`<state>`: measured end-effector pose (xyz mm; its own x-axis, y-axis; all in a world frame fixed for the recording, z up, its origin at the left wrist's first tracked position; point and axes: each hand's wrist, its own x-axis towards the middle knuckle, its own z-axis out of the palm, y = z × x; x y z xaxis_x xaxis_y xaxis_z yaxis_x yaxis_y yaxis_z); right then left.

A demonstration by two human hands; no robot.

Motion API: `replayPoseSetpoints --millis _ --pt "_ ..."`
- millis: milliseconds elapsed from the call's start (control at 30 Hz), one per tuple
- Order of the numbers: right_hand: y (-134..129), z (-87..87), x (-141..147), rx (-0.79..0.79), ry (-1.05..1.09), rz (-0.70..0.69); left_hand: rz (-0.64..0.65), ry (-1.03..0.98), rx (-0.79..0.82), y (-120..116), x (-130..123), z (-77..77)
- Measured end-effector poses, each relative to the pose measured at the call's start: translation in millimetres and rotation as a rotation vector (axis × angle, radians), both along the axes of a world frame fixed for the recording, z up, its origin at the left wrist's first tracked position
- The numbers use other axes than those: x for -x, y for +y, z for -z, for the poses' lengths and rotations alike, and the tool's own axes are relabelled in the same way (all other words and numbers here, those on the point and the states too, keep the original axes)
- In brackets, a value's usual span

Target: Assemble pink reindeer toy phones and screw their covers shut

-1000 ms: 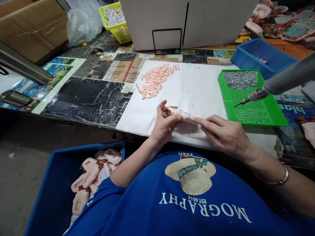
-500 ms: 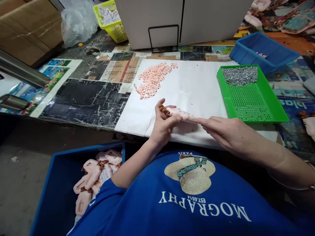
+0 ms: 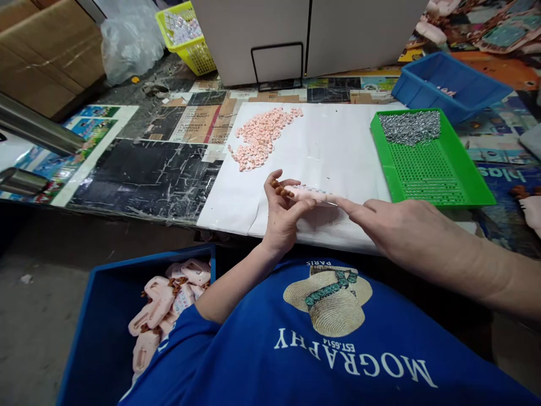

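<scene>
A pale pink plastic piece (image 3: 305,194) with brown knobs on its left end is held just above the white sheet (image 3: 338,146). My left hand (image 3: 284,220) grips it, thumb along the near side and fingers behind the knobs. Small coloured marks show along its upper side. My right hand (image 3: 399,225) has its fingertips at the piece's right end, the other fingers curled under. Whether those fingers also hold something small is hidden. Beyond my left hand lies a heap of small pink rings (image 3: 260,138). A green tray (image 3: 475,180) with metal screws (image 3: 409,127) is beyond my right hand.
Below the table on the left stands a blue bin (image 3: 91,316) with several similar pink pieces (image 3: 158,299). A blue tub (image 3: 454,84) sits behind the green tray. Grey panels (image 3: 262,28), a wire stand (image 3: 276,65) and a yellow basket (image 3: 198,53) are at the back.
My right hand has tilted slightly, with its index finger straighter against the piece's right end. My left hand keeps its grip. The whole view has shifted slightly.
</scene>
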<state>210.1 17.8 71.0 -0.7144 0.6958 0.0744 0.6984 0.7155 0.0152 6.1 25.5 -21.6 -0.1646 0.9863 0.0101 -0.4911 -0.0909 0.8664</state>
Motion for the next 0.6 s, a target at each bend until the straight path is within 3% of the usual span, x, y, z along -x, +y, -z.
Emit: replayPoseSetpoints --millis 100,300,367,433,533,600 --pt "-4.6 4.4 0.7 -0.154 -0.062 0.019 -0.026 -0.005 -0.006 -0.8 -2.1 -1.6" --pt "11.6 12.3 -5.8 0.229 0.314 -0.016 -0.054 0.008 -0.011 -1.1 -3.7 -1.6" --pt "12.4 12.2 -5.8 0.295 0.338 0.004 -0.057 0.018 -0.008 -0.6 -3.6 -1.3" --pt "8.3 11.3 -3.8 0.194 0.245 0.019 -0.053 0.020 -0.004 0.0 -3.4 -1.3" --pt "1.4 10.0 -0.1 -0.085 0.026 0.044 -0.058 0.011 -0.010 1.1 -3.3 -1.1" --pt "1.9 10.7 0.6 -0.127 0.004 0.038 -0.068 0.013 -0.025 1.7 -3.3 -0.5"
